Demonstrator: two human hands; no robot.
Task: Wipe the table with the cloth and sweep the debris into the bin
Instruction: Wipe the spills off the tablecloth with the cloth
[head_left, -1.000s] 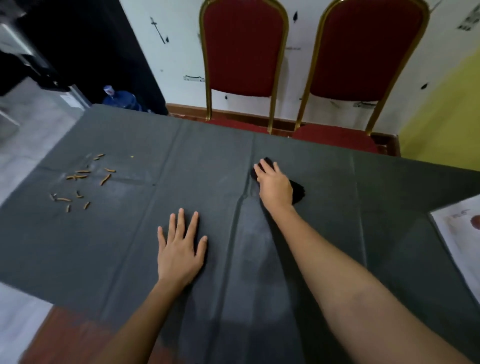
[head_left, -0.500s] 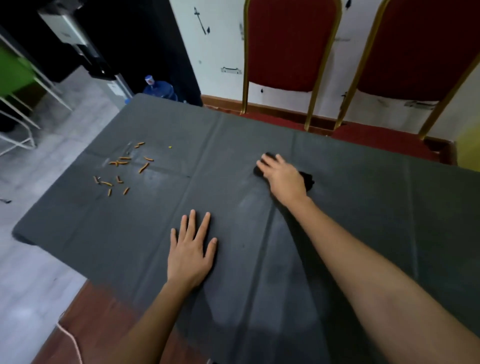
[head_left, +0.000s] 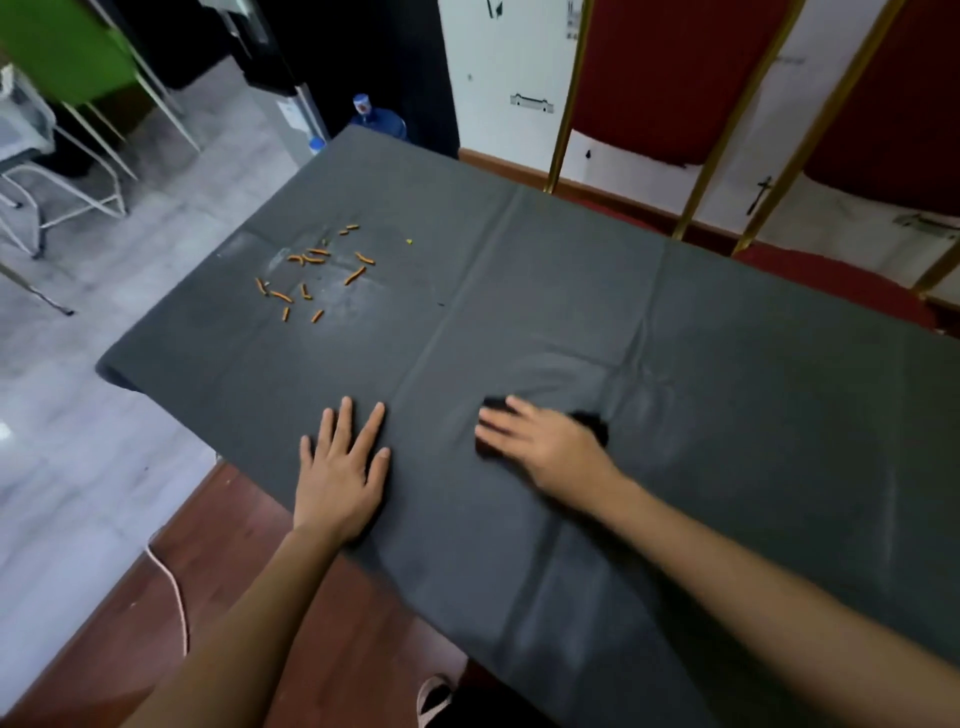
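Since half a second ago the right hand has drawn the cloth toward the table's near edge, fingers flat and pressing it, not pinching. Left hand lies spread on the table, holding nothing. Debris sits well apart, far left; sweeping that way with even pressure should gather it. No bin shows.

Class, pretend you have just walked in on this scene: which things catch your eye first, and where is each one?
The scatter of small orange debris stands out, lying on the far left part of the dark grey table. Nearer, the right hand presses flat on a black cloth mid-table, while the left hand lies flat, fingers spread, by the near edge. Two red chairs with gold frames stand behind the table.
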